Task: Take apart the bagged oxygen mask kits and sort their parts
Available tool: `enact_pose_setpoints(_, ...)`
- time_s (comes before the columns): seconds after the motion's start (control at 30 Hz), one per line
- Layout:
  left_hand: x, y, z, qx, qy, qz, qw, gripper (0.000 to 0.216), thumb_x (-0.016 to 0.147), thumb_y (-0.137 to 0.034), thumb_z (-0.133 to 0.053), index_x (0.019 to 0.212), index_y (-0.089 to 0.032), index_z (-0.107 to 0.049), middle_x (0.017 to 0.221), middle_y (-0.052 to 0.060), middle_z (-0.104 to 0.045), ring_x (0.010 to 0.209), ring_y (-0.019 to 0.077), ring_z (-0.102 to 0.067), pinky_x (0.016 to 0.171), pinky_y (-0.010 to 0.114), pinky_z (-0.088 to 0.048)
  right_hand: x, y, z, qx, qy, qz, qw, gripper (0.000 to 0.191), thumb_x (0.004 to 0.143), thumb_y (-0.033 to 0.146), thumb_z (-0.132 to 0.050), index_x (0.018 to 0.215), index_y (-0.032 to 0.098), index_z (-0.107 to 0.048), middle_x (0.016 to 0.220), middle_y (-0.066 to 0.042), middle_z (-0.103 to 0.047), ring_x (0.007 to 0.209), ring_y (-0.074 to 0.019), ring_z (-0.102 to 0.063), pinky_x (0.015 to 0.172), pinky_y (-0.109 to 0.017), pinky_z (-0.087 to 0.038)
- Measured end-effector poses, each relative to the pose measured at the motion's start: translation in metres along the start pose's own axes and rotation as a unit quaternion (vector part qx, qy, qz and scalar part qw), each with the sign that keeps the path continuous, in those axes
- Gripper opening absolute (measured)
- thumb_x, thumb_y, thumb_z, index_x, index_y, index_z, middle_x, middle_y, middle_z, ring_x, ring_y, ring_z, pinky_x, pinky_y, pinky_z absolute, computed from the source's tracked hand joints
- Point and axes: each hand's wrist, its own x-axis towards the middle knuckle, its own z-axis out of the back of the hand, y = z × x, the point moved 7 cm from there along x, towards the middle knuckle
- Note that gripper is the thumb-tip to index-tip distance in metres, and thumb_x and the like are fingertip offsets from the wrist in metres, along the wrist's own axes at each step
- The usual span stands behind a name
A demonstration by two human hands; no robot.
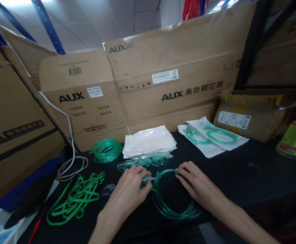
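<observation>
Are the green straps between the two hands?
No, the green straps lie to the left of the left hand.

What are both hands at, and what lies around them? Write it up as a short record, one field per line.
Left hand: fingers around a small translucent green part
Right hand: fingers on the ring of green tubing, at its upper right
Beyond the hands: white stack, clear green-tinted pieces in front of it
Left side: coiled green tubing; tangled green straps nearer
Right side: two packets showing green tubing, overlapping
Surface: black tabletop
Backdrop: AUX cardboard
</observation>
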Motion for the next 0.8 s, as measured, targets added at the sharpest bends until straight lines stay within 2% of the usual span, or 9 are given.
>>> enact_pose_setpoints(0.1,0.006,-0.010,0.000,0.050,-0.010,-0.007,0.999,0.023,0.093,-0.023,-0.056,0.104,-0.021,-0.076,0.106,0.007,-0.074,0.104,0.0299,-0.064,0.094,0.046,-0.047,-0.001,-0.002,0.001,0.005,-0.001,-0.005,1.000,0.024,0.100,0.018,-0.051,0.115,0.022,-0.069,0.102,-0.009,-0.065,0.093,-0.0245,-0.063,0.083,-0.040,-0.057)
enact_pose_setpoints(0.2,0.012,-0.017,-0.007,0.089,-0.002,-0.006,0.996,0.023,0.094,-0.034,-0.059,0.099,-0.020,-0.076,0.102,0.010,-0.074,0.104,0.0340,-0.065,0.094,0.052,-0.047,-0.002,-0.004,-0.003,-0.002,-0.001,0.000,1.000,0.024,0.100,0.020,-0.053,0.116,0.024,-0.071,0.099,-0.008,-0.064,0.090,-0.0235,-0.063,0.079,-0.038,-0.057)
enact_pose_setpoints(0.33,0.021,-0.022,-0.017,0.123,0.025,0.010,0.992,0.022,0.092,-0.035,-0.062,0.091,-0.018,-0.075,0.100,0.013,-0.074,0.109,0.0376,-0.063,0.095,0.055,-0.046,-0.002,-0.007,-0.005,-0.021,-0.026,-0.001,0.999,0.022,0.101,0.022,-0.053,0.108,0.024,-0.074,0.092,-0.006,-0.065,0.083,-0.0213,-0.063,0.074,-0.034,-0.056)
enact_pose_setpoints(0.47,0.027,-0.022,-0.024,0.087,0.049,0.044,0.994,0.014,0.087,-0.027,-0.063,0.090,-0.016,-0.072,0.098,0.013,-0.074,0.105,0.0349,-0.065,0.095,0.050,-0.046,-0.002,-0.009,-0.003,-0.010,-0.033,-0.009,0.999,0.021,0.101,0.020,-0.053,0.105,0.022,-0.074,0.089,-0.006,-0.067,0.081,-0.0214,-0.065,0.074,-0.034,-0.057)
enact_pose_setpoints(0.6,0.029,-0.020,-0.030,0.015,0.071,0.061,0.995,0.009,0.087,-0.026,-0.065,0.089,-0.019,-0.070,0.091,0.007,-0.074,0.094,0.0288,-0.068,0.087,0.042,-0.047,-0.004,-0.014,0.001,0.027,-0.037,-0.035,0.998,0.015,0.100,0.018,-0.057,0.106,0.020,-0.071,0.092,-0.007,-0.070,0.085,-0.0229,-0.068,0.077,-0.035,-0.057)
enact_pose_setpoints(0.8,0.030,-0.019,-0.035,-0.028,0.069,0.066,0.995,0.009,0.091,-0.028,-0.064,0.094,-0.020,-0.068,0.093,0.004,-0.074,0.092,0.0249,-0.068,0.083,0.035,-0.045,-0.004,-0.020,-0.003,0.090,0.007,-0.088,0.992,0.008,0.095,0.013,-0.064,0.098,0.021,-0.065,0.098,-0.006,-0.069,0.091,-0.0225,-0.066,0.081,-0.034,-0.054)
